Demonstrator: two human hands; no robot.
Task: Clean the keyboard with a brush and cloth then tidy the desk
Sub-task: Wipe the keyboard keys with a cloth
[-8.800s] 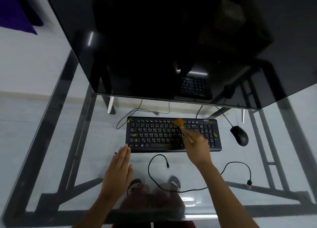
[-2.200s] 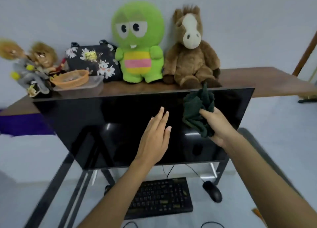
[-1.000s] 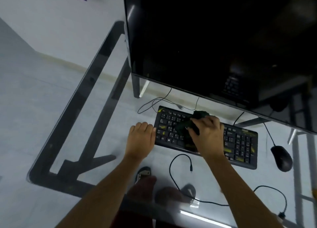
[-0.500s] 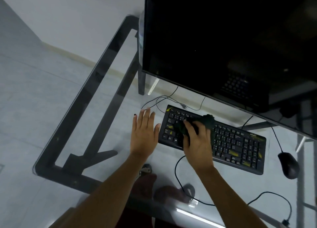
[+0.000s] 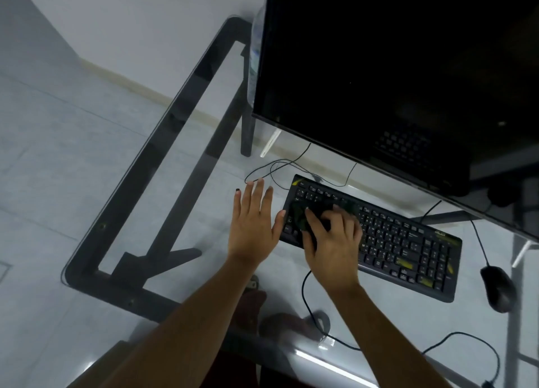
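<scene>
Pressing down through curled fingertips [image 5: 313,221], the right hand [image 5: 332,241] is bunching a dark green crumpled cloth [image 5: 300,212] against the left end of the black rectangular keyboard with yellow-marked keys [image 5: 408,247], which is lying slanted across the lower middle of the frame on the clear glass desk top with a dark metal frame [image 5: 163,160]. Those fingers are closing narrowly around the wad, with only a little fabric peeking out toward the upper left of the knuckles. Doing this step well probably means keeping the pressure light enough that keys are not being mashed, dragging the cloth in overlapping rows toward the number pad at the right, and letting folds dip between the key rows. Beside it, the left hand [image 5: 253,224] is lying flat and empty on the glass, fingers spread fairly wide and pointing to the top of the frame, its thumb touching or nearly touching the keyboard's left edge, likely bracing it against sliding. Both wrists are staying low, and the bare forearms are running down to the bottom edge of the frame, the right one angling in from the lower right. A black computer mouse [image 5: 497,288] is sitting at the right of the keyboard, a thin black loose cable [image 5: 304,294] is curling below it, and a large dark monitor screen [image 5: 393,66] is filling the upper right.
</scene>
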